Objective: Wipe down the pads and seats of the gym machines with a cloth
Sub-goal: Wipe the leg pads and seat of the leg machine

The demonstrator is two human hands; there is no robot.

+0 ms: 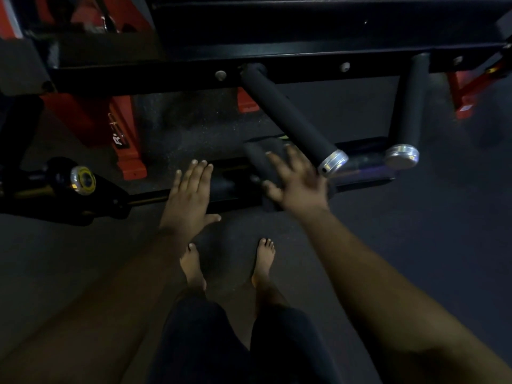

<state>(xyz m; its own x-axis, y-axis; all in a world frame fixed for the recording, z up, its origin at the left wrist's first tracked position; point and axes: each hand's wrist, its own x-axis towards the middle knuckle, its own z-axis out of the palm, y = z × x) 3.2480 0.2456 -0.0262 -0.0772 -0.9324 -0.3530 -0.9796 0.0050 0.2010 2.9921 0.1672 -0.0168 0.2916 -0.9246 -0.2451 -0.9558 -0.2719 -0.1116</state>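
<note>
My left hand hovers flat with straight fingers over a low black bar of the machine near the floor. My right hand is blurred, its fingers spread over a dark grey shape on that bar; whether it is a cloth or a pad I cannot tell in the dim light. Just right of this hand, two black foam-covered handles with silver end caps slant down from the machine's black cross beam.
Red machine legs stand on the dark rubber floor at the left and far right. A black arm with a yellow-ringed knob juts in from the left. My bare feet stand just short of the low bar.
</note>
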